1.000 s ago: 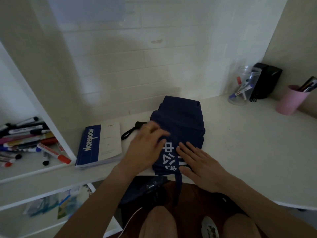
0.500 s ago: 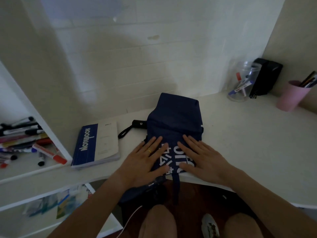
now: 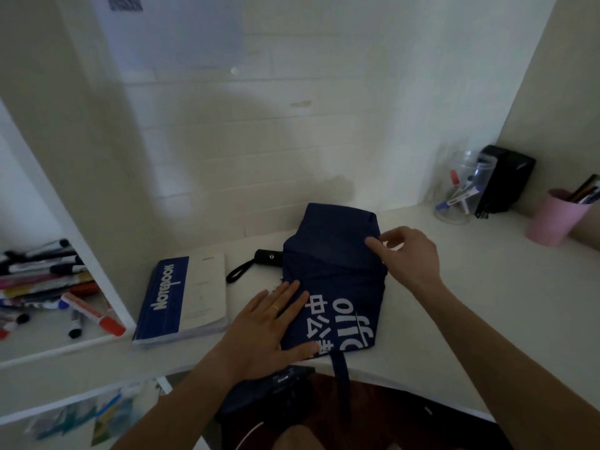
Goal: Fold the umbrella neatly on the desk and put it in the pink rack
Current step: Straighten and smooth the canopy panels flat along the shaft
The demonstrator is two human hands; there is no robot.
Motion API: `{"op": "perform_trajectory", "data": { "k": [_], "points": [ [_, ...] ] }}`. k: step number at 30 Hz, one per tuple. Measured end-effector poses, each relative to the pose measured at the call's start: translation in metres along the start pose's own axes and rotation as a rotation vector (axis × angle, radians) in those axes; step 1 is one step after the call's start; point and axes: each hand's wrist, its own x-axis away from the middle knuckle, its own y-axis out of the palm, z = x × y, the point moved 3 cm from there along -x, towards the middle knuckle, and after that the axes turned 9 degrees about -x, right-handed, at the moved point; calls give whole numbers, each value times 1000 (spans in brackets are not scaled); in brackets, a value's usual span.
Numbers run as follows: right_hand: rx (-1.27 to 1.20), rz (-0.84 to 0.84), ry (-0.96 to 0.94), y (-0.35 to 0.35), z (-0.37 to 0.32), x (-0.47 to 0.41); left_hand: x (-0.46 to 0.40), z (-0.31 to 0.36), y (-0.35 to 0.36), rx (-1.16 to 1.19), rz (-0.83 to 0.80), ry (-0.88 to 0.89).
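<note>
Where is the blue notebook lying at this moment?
In the head view the blue notebook lies on the desk, left of the navy umbrella and beside the left hand.

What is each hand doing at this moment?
Left hand: open, pressing flat on the umbrella.
Right hand: pinching the umbrella's right edge.

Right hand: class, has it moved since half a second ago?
Yes. The right hand left the white lettering and went up the umbrella, toward the wall.
</note>
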Motion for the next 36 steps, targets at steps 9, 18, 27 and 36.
{"op": "perform_trajectory", "data": {
  "k": [9, 18, 27, 36],
  "points": [
    [-717, -177, 273, 19, -19, -32, 2, 1, -2, 20, 10, -9],
    [-425, -350, -33, -17, 9, 73, 5, 2, -7, 40, 120, -8],
    [-81, -535, -197, -4, 51, 109, 19, 2, -7, 312, 280, -211],
    [-75, -485, -158, -3, 41, 113, -1, 4, -33, 1130, 159, -646]
  ]
}}
